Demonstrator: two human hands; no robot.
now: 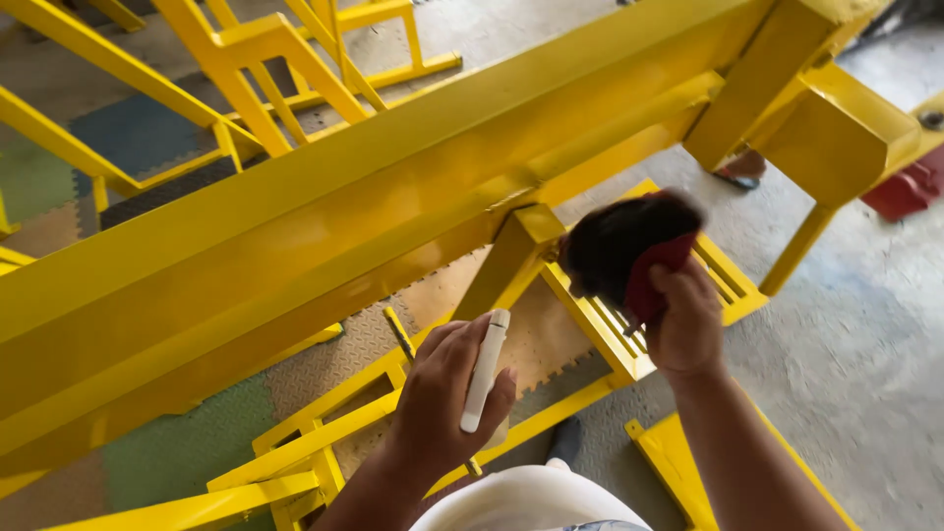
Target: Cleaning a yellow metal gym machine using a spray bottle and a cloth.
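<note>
A large yellow-painted steel beam [324,226] runs diagonally across the view, with a short yellow brace [511,261] under it. My right hand [683,324] grips a brush with a red handle [654,275] and a dark bristle head [615,241], blurred, held against the brace just below the beam. My left hand [447,393] is lower, in front of my body, and holds a slim white pen-like marker [485,369] upright. The left hand touches nothing else.
More yellow metal frames [285,59] stand behind the beam and others lie on the floor below [324,438]. Coloured foam mats [138,133] cover the floor at left; bare concrete [865,334] lies at right, with a red object [910,192] at the right edge.
</note>
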